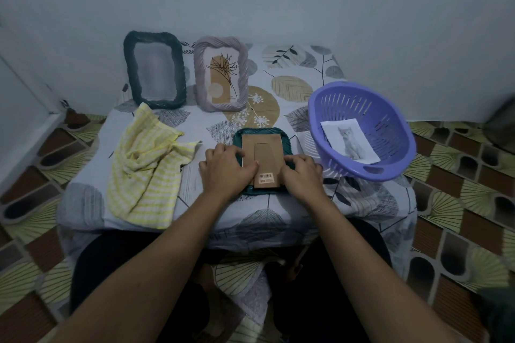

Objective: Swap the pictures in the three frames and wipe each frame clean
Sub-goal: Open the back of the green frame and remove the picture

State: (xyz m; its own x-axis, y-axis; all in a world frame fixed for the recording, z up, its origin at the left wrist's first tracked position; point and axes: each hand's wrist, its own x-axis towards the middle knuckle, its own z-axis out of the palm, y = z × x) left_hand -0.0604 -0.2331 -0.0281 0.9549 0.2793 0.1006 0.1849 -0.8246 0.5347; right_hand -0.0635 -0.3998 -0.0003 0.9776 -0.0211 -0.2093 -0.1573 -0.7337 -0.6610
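Note:
A teal frame (280, 134) lies face down near the table's front edge, its brown cardboard back (262, 147) facing up with a barcode sticker. My left hand (225, 168) rests on the frame's left side, thumb across the cardboard. My right hand (302, 172) presses on the right side, fingertips on the cardboard's edge. At the back left a dark green frame (154, 68) stands upright with a pale blank inside. Beside it stands a lilac frame (221, 72) with a flower drawing. A cat picture (349, 140) lies inside the purple basket (395, 131).
A yellow-and-white striped cloth (147, 164) lies crumpled on the left of the table. The purple basket occupies the right side. The small table has a leaf-patterned cover (301, 86) and stands against a grey wall, with patterned floor around it.

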